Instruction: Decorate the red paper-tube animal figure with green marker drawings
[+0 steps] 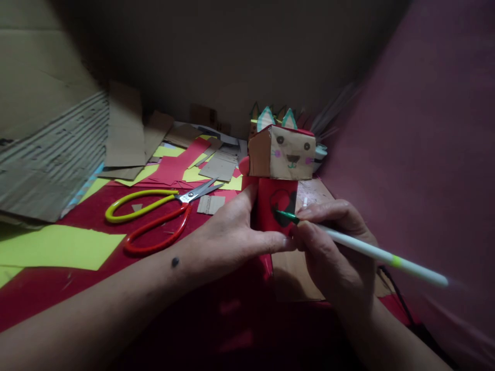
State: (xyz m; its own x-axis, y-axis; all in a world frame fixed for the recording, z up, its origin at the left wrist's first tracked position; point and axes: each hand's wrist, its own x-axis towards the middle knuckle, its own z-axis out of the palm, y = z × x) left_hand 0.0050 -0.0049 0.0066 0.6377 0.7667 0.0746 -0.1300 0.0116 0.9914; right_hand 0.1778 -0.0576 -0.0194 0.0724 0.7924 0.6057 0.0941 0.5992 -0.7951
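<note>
A cardboard box figure has a drawn animal face on its head (293,153), two pointed teal-edged ears (266,119) and a red body (266,206). My left hand (247,229) grips the red body from the left, thumb across its lower front. Between the fingers of my right hand (336,245) is a white marker (363,248), its green tip touching a dark round drawing on the body's front. Under the figure lies a piece of brown cardboard (296,278).
Open scissors (189,197) with yellow and red handles lie left of the figure. Yellow paper (62,247), red paper (170,169) and cardboard scraps (126,123) spread across the left and back. Pink fabric (417,154) hangs at right, near a black cable (398,293).
</note>
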